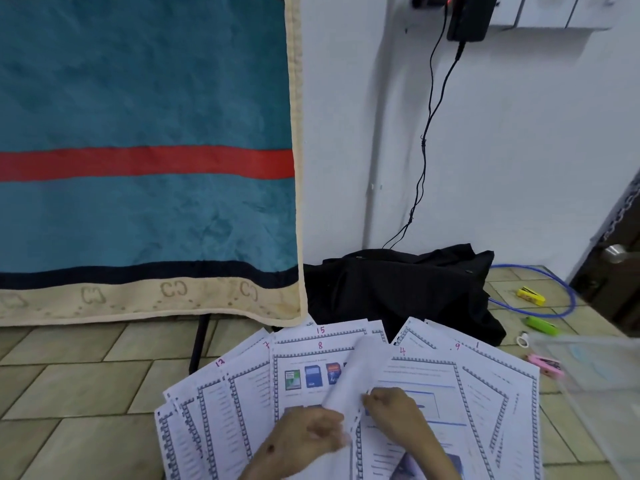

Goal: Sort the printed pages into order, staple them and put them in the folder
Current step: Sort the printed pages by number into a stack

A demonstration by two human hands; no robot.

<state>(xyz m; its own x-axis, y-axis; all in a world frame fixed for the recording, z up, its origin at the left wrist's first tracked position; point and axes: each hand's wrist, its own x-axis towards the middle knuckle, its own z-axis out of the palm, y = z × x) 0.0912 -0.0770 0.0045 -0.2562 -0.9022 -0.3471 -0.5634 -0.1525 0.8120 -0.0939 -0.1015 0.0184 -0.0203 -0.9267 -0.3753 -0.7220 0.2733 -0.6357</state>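
Your printed pages (pixel 346 393), bordered and hand-numbered in pink, lie fanned on the tiled floor (pixel 86 393); your left hand (pixel 304 436) and right hand (pixel 393 408) pinch one curling sheet (pixel 349 375) between them.

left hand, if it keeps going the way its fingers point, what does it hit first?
Likely the curled sheet that the left hand already pinches; beyond it, the right hand. Depth is unclear.

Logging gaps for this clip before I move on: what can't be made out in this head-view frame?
- Body text on the fanned pages: blurred and too small; only handwritten numbers read.
- Lower page ends: cut by the bottom edge.
- Curled sheet: its back faces the camera, no number shows.
- Left hand fingertips: hidden behind that sheet.
- Right hand: whether it pinches a page is unclear.
- Clear folder: cut by the right edge.
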